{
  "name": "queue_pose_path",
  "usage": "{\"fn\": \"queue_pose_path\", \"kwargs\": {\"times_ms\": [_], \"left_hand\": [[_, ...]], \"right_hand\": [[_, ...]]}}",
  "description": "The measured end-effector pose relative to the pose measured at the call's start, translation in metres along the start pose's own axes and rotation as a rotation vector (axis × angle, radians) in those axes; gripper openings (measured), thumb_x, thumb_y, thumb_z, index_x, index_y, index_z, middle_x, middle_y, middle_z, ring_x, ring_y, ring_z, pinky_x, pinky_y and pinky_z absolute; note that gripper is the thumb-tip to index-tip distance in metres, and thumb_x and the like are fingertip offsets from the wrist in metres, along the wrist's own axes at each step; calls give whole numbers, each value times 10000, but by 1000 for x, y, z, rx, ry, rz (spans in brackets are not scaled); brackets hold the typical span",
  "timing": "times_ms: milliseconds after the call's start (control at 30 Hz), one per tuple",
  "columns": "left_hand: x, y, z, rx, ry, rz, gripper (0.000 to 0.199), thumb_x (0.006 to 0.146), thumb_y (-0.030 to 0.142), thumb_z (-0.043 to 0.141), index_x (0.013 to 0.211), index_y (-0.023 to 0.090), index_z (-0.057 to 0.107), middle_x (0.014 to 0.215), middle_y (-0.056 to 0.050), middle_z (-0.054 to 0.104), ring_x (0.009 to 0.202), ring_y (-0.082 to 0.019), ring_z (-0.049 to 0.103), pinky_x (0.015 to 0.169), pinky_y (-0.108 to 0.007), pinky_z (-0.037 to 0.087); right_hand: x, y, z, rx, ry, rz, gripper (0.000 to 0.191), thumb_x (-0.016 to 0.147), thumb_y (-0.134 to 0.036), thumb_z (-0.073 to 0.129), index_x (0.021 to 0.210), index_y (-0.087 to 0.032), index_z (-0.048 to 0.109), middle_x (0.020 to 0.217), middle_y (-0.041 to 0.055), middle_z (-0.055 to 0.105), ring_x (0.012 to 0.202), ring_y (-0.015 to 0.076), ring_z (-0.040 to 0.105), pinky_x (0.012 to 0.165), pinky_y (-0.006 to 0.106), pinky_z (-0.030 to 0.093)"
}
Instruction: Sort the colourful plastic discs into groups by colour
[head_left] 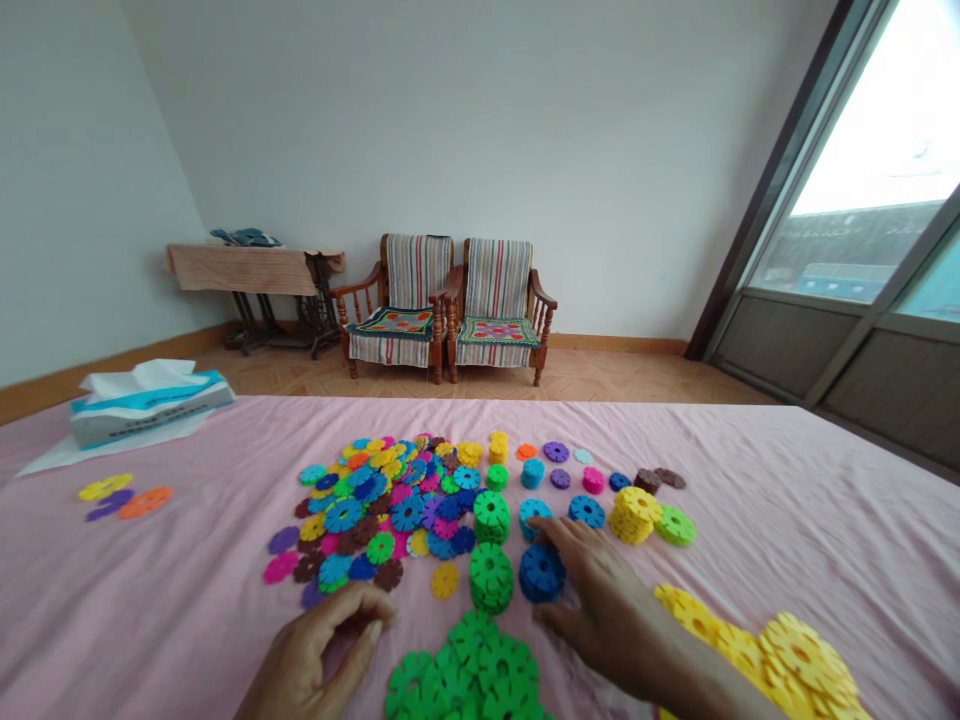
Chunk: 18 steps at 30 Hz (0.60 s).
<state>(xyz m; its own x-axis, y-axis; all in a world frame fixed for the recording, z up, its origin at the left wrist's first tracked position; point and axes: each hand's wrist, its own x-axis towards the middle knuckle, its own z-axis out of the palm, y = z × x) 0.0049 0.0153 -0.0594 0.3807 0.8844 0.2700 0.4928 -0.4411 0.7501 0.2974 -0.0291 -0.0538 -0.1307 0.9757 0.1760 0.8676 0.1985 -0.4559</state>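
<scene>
My right hand (pixel 600 590) reaches around a stack of dark blue snowflake discs (pixel 542 572), thumb on the near side and fingers on the far side. Just past its fingertips stands a lighter blue stack (pixel 534 518). Two green stacks, a nearer one (pixel 491 575) and a farther one (pixel 492 515), rise to its left. My left hand (pixel 322 645) rests near the front of the bed or table, fingers curled and thumb close to the index finger, with nothing visible between them. Beyond it spreads a mixed heap of snowflake discs (pixel 409 512) in many colours.
Loose green discs (pixel 472 675) lie between my hands, with large yellow discs (pixel 795 650) at right. A yellow stack (pixel 636 515) and smaller stacks line the far side. A tissue pack (pixel 150 405) sits left on the pink cloth (pixel 187 600). Two wooden chairs (pixel 495 290) stand behind.
</scene>
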Motion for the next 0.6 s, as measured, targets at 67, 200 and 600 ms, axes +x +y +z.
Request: {"fn": "queue_pose_path", "kwargs": {"times_ms": [67, 200, 600], "left_hand": [[0, -2, 0, -4, 2, -3, 127, 792, 256, 540, 755, 226, 657, 718, 4, 715, 734, -156, 702, 679, -146, 526], [-2, -6, 0, -9, -6, -33, 126, 799, 283, 553, 756, 224, 655, 737, -2, 716, 756, -169, 698, 704, -167, 530], [-3, -6, 1, -16, 4, -35, 117, 798, 278, 564, 759, 233, 665, 746, 5, 718, 776, -172, 701, 709, -164, 530]], "right_hand": [[-2, 2, 7, -31, -3, 9, 668, 736, -206, 596, 1367, -117, 397, 1367, 169, 496, 1289, 317, 407, 1062, 508, 322], [-4, 5, 20, -25, 89, -30, 646, 760, -178, 545, 1380, -168, 361, 1377, 140, 499, 1282, 287, 435, 1045, 471, 374], [-1, 7, 9, -189, 112, -47, 626, 732, -197, 545, 1341, -117, 422, 1256, 188, 593, 1172, 339, 530, 992, 560, 379]]}}
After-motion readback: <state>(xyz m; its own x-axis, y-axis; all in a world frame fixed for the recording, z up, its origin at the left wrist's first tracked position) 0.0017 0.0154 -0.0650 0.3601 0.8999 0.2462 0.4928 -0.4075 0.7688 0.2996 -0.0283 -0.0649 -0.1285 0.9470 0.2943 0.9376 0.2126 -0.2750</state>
